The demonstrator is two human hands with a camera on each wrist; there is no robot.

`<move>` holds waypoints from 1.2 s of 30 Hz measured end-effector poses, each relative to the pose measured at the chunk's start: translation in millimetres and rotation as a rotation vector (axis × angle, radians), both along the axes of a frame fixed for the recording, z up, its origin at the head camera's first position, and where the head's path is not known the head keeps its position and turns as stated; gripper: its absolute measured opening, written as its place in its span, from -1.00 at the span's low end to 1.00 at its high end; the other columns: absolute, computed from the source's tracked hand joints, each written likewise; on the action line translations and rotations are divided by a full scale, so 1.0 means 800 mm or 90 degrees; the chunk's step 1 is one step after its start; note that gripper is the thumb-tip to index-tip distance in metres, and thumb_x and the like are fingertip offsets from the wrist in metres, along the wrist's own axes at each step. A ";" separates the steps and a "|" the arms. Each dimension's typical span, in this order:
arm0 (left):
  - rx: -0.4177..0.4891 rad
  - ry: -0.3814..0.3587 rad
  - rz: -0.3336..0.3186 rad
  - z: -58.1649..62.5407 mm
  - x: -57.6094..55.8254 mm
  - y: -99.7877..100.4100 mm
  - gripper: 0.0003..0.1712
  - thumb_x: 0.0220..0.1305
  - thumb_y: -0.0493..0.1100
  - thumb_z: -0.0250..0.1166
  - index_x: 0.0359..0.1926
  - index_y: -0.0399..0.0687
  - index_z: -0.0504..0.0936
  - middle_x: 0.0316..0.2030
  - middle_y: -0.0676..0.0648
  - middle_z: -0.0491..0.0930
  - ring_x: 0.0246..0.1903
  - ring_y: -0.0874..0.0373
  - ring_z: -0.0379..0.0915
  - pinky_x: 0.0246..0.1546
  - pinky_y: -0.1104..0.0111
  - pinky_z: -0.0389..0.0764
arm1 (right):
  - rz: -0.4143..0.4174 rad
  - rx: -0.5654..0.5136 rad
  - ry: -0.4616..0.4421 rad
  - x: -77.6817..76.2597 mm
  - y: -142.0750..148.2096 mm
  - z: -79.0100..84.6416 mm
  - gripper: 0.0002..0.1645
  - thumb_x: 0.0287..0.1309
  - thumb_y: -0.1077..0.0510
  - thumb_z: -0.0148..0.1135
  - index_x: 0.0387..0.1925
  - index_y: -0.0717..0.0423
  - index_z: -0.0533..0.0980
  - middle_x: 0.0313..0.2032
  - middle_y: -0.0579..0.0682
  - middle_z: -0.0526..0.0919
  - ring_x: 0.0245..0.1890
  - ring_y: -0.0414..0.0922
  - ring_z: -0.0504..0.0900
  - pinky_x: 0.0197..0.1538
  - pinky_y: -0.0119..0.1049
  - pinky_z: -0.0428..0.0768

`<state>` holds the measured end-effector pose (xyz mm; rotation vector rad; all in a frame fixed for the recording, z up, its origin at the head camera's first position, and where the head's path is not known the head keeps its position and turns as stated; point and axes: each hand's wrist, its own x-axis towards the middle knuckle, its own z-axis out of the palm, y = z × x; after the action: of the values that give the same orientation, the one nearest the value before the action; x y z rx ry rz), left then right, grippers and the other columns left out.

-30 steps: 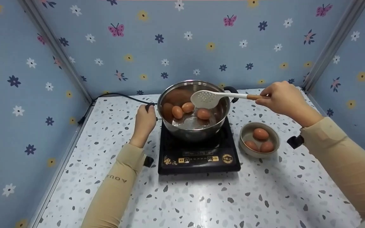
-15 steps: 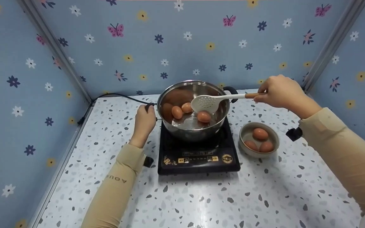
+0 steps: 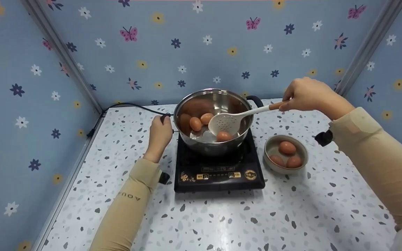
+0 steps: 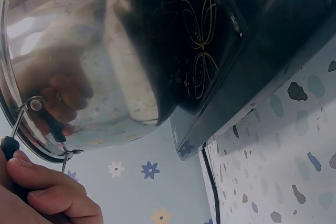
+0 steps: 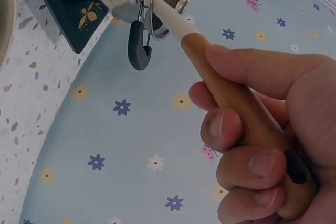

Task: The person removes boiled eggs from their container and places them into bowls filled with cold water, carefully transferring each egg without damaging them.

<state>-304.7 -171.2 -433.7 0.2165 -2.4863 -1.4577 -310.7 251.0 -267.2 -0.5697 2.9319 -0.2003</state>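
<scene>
A steel pot stands on a black induction cooker. Inside it lie three brown eggs: two at the left, and one egg nearer the front right. My left hand grips the pot's left black handle, its fingers curled round it in the left wrist view. High at the right, my right hand holds the wooden handle of a white slotted spoon. The spoon's perforated bowl is down in the pot, just behind the front egg and overlapping it in view; contact cannot be told.
A beige bowl with three brown eggs stands right of the cooker. Behind the pot rises a blue flowered wall. A black cord runs left from the cooker. The pot's right handle sticks out beneath the spoon.
The spoon's bowl has moved lower and toward the pot's front, its handle tilting up as my right hand rose. The egg by it has shifted forward. My left hand stays put.
</scene>
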 end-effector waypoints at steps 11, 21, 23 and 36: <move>0.004 0.007 0.004 -0.001 0.000 0.001 -0.58 0.73 -0.10 -0.07 0.10 -0.45 0.49 -0.10 -0.35 0.52 -0.13 -0.16 0.41 0.01 -0.02 0.48 | 0.074 -0.019 -0.057 -0.013 -0.011 0.003 -0.77 0.32 0.03 0.51 -0.21 0.13 0.85 -0.36 0.01 0.81 -0.44 -0.12 0.51 -0.35 -0.22 0.49; 0.007 -0.006 0.009 -0.001 0.000 0.002 -0.57 0.74 -0.09 -0.09 0.13 -0.44 0.48 -0.09 -0.35 0.51 -0.12 -0.16 0.41 0.00 -0.01 0.47 | 0.080 -0.066 -0.171 -0.023 -0.011 -0.007 -0.80 0.38 0.09 0.45 -0.19 0.15 0.84 -0.60 -0.11 0.58 -0.58 -0.21 0.42 -0.46 -0.30 0.44; 0.005 -0.009 0.010 0.000 0.000 0.002 -0.57 0.74 -0.09 -0.10 0.12 -0.43 0.47 -0.12 -0.31 0.49 -0.15 -0.14 0.40 -0.04 0.03 0.45 | 0.082 -0.080 -0.198 -0.024 -0.011 -0.010 -0.78 0.39 0.08 0.43 -0.19 0.15 0.84 -0.63 -0.14 0.53 -0.62 -0.24 0.37 -0.49 -0.32 0.41; 0.002 -0.008 0.015 0.001 -0.001 0.002 -0.56 0.71 -0.10 -0.06 0.15 -0.47 0.48 0.03 -0.46 0.57 -0.03 -0.25 0.49 0.12 -0.12 0.51 | 0.029 -0.150 -0.334 -0.031 -0.003 -0.028 -0.73 0.47 0.08 0.30 -0.25 0.17 0.77 -0.67 -0.13 0.47 -0.73 -0.27 0.23 -0.60 -0.36 0.28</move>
<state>-305.6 -169.5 -433.3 0.2561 -2.4830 -1.4549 -335.5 248.7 -289.7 -0.5163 2.3989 -0.5958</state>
